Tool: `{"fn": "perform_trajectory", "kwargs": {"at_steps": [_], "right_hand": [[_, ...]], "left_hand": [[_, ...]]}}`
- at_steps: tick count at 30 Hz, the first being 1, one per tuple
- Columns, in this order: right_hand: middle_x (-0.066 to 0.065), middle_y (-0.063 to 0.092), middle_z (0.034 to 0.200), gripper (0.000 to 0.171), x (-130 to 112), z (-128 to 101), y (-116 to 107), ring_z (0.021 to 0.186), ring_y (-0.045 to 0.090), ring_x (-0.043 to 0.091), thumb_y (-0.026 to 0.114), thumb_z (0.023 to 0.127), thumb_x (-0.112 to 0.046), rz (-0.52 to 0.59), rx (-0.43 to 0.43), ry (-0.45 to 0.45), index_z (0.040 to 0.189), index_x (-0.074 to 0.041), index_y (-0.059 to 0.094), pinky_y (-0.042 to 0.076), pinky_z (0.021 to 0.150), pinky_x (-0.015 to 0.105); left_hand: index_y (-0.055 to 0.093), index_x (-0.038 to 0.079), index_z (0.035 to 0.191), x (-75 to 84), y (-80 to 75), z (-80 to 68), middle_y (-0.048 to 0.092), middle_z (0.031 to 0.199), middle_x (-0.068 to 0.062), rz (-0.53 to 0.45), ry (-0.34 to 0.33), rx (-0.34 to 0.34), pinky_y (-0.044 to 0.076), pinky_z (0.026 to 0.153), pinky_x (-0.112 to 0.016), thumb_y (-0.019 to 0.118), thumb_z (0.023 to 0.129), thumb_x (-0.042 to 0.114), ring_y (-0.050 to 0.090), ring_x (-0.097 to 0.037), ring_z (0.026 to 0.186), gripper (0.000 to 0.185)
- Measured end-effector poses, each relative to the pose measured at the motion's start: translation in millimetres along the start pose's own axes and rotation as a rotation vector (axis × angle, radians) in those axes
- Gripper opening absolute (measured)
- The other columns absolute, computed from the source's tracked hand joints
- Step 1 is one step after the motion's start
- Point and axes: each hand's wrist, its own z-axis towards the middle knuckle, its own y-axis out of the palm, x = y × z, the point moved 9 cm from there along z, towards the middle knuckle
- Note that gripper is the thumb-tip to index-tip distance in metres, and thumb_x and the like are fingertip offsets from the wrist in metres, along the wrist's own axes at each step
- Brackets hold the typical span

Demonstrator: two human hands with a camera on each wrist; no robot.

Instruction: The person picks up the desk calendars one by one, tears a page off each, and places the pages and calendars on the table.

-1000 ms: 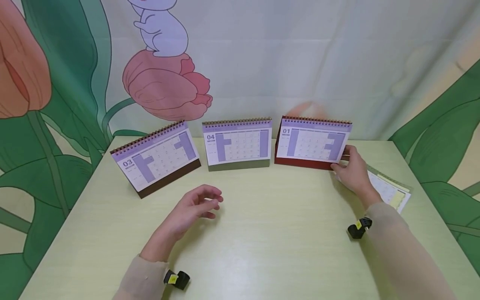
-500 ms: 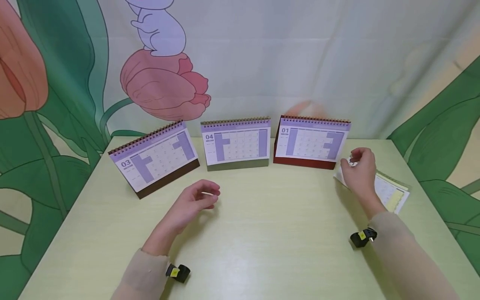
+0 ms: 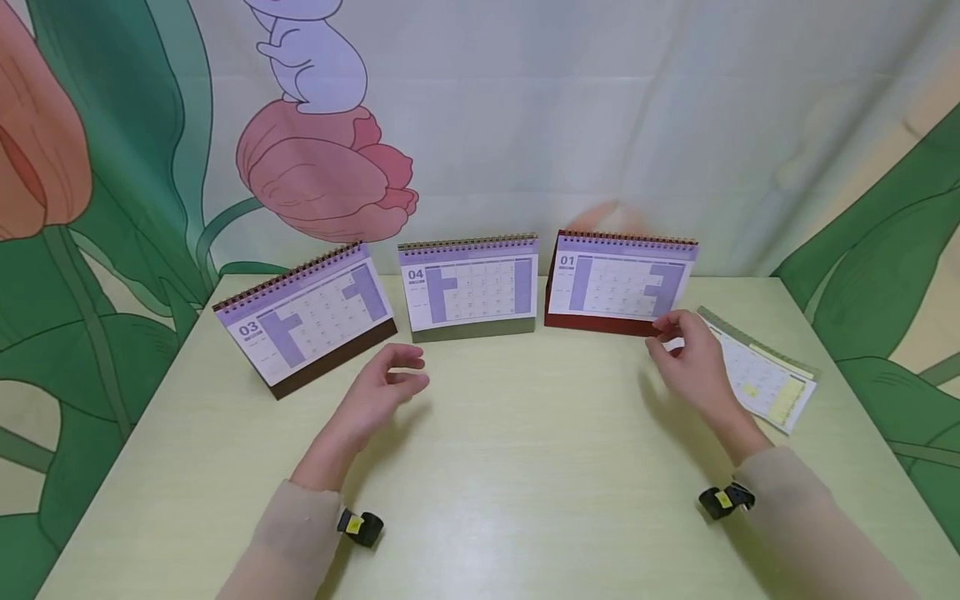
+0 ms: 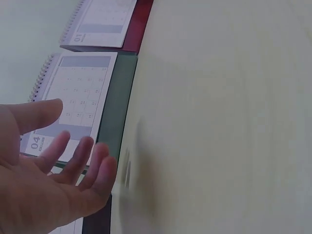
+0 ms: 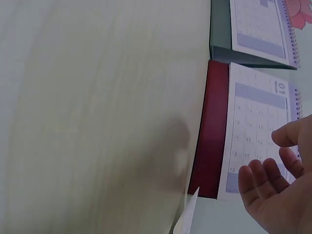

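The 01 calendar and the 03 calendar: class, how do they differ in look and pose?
The 01 calendar has a dark red base; the 03 calendar has a brown one. The 01 calendar faces almost square to the head camera, while the 03 calendar is turned at an angle. The right hand is close to the 01 calendar; no hand is close to the 03 calendar. Both stand upright, spiral-bound, with purple headers.

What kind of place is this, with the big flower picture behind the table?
Probably a staged recording corner, not a working office. A printed cloth backdrop of tulips and leaves hangs behind a pale green table, three desk calendars stand in a row, and small cameras are strapped at both wrists.
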Motion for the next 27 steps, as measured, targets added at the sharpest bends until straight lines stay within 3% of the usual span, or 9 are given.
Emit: {"fn": "perform_trajectory", "kwargs": {"at_steps": [4, 8, 12, 19, 27], "right_hand": [[0.022, 0.061, 0.111, 0.021, -6.5, -5.0, 9.8, 0.099, 0.060, 0.031, 0.066, 0.094, 0.000, 0.003, -0.068, -0.030, 0.113, 0.005, 0.060, 0.049, 0.071, 0.015], [0.019, 0.061, 0.111, 0.020, -14.6, -10.2, 19.6, 0.103, 0.059, 0.033, 0.067, 0.094, 0.000, -0.004, -0.143, -0.062, 0.112, 0.004, 0.061, 0.057, 0.076, 0.032], [0.017, 0.062, 0.113, 0.017, -22.6, -15.9, 29.2, 0.108, 0.058, 0.033, 0.067, 0.096, -0.001, -0.013, -0.247, -0.090, 0.112, 0.001, 0.062, 0.057, 0.083, 0.048], [0.012, 0.065, 0.115, 0.016, -25.2, -22.9, 45.0, 0.110, 0.060, 0.031, 0.067, 0.098, -0.004, -0.037, -0.402, -0.108, 0.114, -0.003, 0.065, 0.054, 0.091, 0.052], [0.009, 0.066, 0.113, 0.015, -24.1, -27.8, 57.3, 0.110, 0.060, 0.033, 0.068, 0.097, -0.004, -0.028, -0.457, -0.125, 0.112, -0.002, 0.067, 0.054, 0.091, 0.052]], "left_hand": [[0.043, 0.002, 0.144, 0.1, -6.0, 7.7, 0.049, 0.142, -0.022, 0.002, -0.033, 0.047, 0.044, 0.104, -0.049, 0.067, 0.098, 0.008, 0.053, -0.036, 0.126, 0.052], [0.037, 0.003, 0.148, 2.3, -8.9, 16.5, 0.045, 0.143, -0.023, 0.006, -0.055, 0.076, 0.042, 0.107, -0.051, 0.070, 0.096, 0.006, 0.048, -0.038, 0.130, 0.061], [0.032, 0.003, 0.151, 2.2, -11.1, 24.6, 0.041, 0.145, -0.023, 0.012, -0.061, 0.087, 0.039, 0.110, -0.052, 0.071, 0.094, 0.004, 0.042, -0.039, 0.135, 0.069], [0.029, 0.002, 0.153, -4.5, -13.1, 35.1, 0.040, 0.148, -0.023, -0.003, -0.074, 0.082, 0.038, 0.111, -0.051, 0.072, 0.093, 0.001, 0.042, -0.039, 0.136, 0.074], [0.033, 0.003, 0.153, -6.0, -15.0, 46.3, 0.042, 0.149, -0.021, -0.006, -0.089, 0.107, 0.040, 0.110, -0.050, 0.073, 0.090, -0.002, 0.044, -0.037, 0.134, 0.075]]}}
